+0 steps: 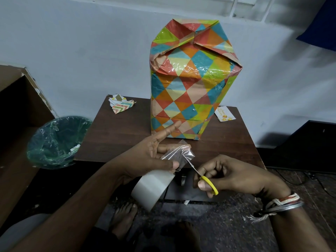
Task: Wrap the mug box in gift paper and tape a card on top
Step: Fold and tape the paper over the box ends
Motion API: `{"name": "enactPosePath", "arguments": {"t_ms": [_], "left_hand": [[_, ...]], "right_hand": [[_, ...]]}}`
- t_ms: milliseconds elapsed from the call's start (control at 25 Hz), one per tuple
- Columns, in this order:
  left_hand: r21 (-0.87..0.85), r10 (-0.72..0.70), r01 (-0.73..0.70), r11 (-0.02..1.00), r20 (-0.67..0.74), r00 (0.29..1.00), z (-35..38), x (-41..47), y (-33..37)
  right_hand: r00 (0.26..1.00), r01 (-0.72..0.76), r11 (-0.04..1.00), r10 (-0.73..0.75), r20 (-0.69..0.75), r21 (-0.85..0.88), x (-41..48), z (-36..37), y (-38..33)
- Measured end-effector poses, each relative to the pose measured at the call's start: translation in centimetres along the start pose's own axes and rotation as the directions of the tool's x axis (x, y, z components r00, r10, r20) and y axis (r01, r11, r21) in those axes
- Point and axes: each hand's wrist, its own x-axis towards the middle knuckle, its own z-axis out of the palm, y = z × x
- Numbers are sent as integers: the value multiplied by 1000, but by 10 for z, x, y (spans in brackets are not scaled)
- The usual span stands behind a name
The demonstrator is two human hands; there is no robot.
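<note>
While the left hand [154, 151] pinches a clear tape strip [179, 153] between its thumb and curled fingers [170, 164], its index finger points straight out towards the gift. The strip runs down to a tape roll [151, 189], which sits just below that hand, off the near edge of the worktop [123, 131]; whether anything but the strip carries the roll cannot be told. The right hand [236, 177] grasps yellow-handled scissors [209, 184], thumb through one loop and the other fingers [209, 169] curled close. The thin blades reach up and left to meet the strip just right of the left thumb. Bracelets [283, 202] ring the right wrist.

Beyond both sets of fingers, the wrapped box [187, 91] stands upright on the dark wooden worktop. It is covered in paper of orange, teal, green and red triangles, its top flaps folded in, with a glossy band of clear tape across its upper part. The extended left index fingertip overlaps its lower left corner in view; contact cannot be told. A small card [224, 114] lies flat beyond the right-hand fingers, just beside the box's lower right edge. Paper scraps [121, 104] lie far beyond the left fingers, at the worktop's back left. Left of the left hand, on the floor, stands a bin [58, 140] with a green liner. Bare feet [123, 220] show under the hands.
</note>
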Motion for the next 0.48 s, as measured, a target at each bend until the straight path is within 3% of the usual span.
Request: {"name": "enactPosePath", "arguments": {"t_ms": [480], "left_hand": [[-37,-19,20,999,33,999,1,1,-1]], "right_hand": [[998,14,1000,-14,-53,9,4,4,-4]]}}
